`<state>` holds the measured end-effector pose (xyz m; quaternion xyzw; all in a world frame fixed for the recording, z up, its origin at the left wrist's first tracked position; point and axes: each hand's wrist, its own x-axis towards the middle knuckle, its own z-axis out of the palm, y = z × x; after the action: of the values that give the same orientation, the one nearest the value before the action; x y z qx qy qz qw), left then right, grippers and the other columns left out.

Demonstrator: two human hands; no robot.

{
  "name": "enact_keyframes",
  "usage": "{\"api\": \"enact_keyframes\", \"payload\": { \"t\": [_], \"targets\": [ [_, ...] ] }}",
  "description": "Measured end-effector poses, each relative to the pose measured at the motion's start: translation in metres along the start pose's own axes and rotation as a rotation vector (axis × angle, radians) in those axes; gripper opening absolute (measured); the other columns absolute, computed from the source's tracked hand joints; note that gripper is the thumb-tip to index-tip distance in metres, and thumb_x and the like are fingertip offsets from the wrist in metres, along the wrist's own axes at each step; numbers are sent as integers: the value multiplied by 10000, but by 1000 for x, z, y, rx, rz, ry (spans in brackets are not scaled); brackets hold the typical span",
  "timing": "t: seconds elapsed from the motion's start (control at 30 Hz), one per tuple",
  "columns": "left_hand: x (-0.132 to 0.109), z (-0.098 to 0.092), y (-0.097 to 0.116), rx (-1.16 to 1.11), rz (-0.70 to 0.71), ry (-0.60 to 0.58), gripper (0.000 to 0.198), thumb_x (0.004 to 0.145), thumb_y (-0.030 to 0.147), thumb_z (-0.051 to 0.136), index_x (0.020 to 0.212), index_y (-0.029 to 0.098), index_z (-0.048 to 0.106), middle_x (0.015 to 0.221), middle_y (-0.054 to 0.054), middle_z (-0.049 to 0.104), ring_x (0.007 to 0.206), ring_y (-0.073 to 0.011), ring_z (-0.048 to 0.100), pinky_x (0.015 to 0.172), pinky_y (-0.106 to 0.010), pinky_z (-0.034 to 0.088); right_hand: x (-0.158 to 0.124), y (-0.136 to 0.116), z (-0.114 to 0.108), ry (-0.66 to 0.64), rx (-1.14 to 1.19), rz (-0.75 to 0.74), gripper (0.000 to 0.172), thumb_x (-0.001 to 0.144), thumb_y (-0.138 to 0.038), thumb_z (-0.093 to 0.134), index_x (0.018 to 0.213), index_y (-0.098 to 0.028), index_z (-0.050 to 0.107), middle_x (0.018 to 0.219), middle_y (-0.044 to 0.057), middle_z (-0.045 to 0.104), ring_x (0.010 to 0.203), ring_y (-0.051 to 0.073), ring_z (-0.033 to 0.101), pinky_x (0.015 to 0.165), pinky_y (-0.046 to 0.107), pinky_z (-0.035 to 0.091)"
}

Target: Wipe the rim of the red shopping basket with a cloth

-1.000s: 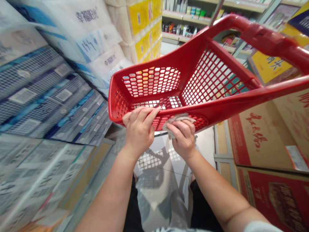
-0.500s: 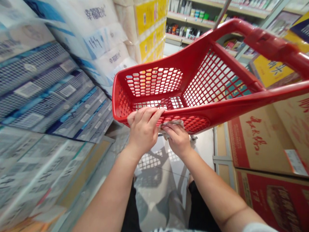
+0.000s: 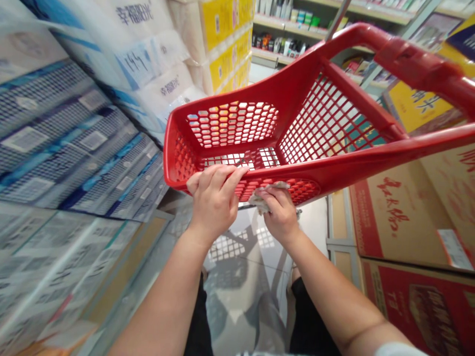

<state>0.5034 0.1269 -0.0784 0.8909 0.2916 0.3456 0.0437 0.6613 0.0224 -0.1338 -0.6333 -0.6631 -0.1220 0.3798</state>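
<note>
A red plastic shopping cart [image 3: 230,173] with honeycomb-patterned walls stands across in front of me, its handle bar at the upper right. My left hand [image 3: 214,200] is closed over the near rim, fingers hooked over the top edge and the thumb on the outer side. Against the outside of the near wall, my right hand [image 3: 279,210] presses a crumpled, pale, dirty cloth [image 3: 261,199]. The cloth bunches out around the fingers, and part of it is hidden under them. Through the cart's holes its inside shows only the grid floor.
Stacked packs of paper [image 3: 67,143] rise close on the left, with yellow-labelled packs [image 3: 222,44] behind them. Cardboard cartons [image 3: 408,217] line the right side. Shelves of bottles [image 3: 282,29] stand at the back. Shadows of the cart fall on the tiled floor [image 3: 241,277].
My right hand has slid slightly right and down along the cart's near wall with the cloth. The cart's far-left end and my left hand appear shifted a little left.
</note>
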Motion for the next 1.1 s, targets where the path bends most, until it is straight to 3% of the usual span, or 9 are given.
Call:
{"api": "enact_keyframes", "payload": {
  "t": [0.1,0.23,0.37,0.53,0.7,0.87,1.03,1.1],
  "targets": [
    [0,0,0,12,7,5,515,829,131,498,1326,262,533,1207,-56,593,1202,-245,469,1041,-415,251,-1,1,-1,-90,28,19,457,787,-1,449,1149,-188,656,1078,78,649,1068,210,572,983,357,479],
    [1,-1,1,30,6,7,496,834,143,501,1314,260,541,1204,-53,597,1198,-244,472,1040,-416,248,-2,2,-2,18,28,43,492,769,-3,435,1187,-166,635,1108,101,632,1091,213,563,995,360,472],
    [1,-2,3,21,-12,-2,514,824,138,496,1320,264,538,1201,-56,596,1204,-245,468,1050,-422,241,-4,2,-2,-83,-7,44,480,766,-8,432,1155,-182,654,1095,83,639,1082,219,567,979,360,475],
    [0,-2,4,0,-26,-10,533,819,135,496,1332,276,528,1210,-58,589,1213,-254,461,1056,-433,234,-5,3,-4,94,-62,45,474,792,-29,468,1212,-186,622,1107,102,614,1062,230,566,948,382,477],
    [-2,-3,4,10,-17,-23,547,826,140,492,1355,278,507,1230,-62,580,1216,-251,457,1056,-429,231,-6,4,-7,166,-229,117,376,803,-91,571,1144,-233,645,1177,115,562,1098,264,543,958,432,452],
    [-2,-4,4,18,-13,-30,536,842,146,478,1363,274,498,1242,-62,578,1215,-246,456,1049,-419,234,-5,8,-11,151,-60,39,427,812,-32,508,1173,-228,623,1122,87,600,1072,216,576,960,365,483],
    [-3,-6,3,22,7,-29,538,840,138,478,1361,269,498,1234,-61,585,1208,-244,466,1043,-412,252,-9,13,-12,-3,-30,12,423,810,-36,484,1177,-191,626,1131,92,618,1064,209,585,921,327,506],
    [-3,-7,2,17,0,-30,534,829,132,488,1345,269,512,1218,-60,593,1205,-246,471,1041,-416,258,-10,13,-16,72,-54,30,416,815,-52,503,1190,-193,617,1131,95,629,1055,209,586,927,332,494]
  ]
}}
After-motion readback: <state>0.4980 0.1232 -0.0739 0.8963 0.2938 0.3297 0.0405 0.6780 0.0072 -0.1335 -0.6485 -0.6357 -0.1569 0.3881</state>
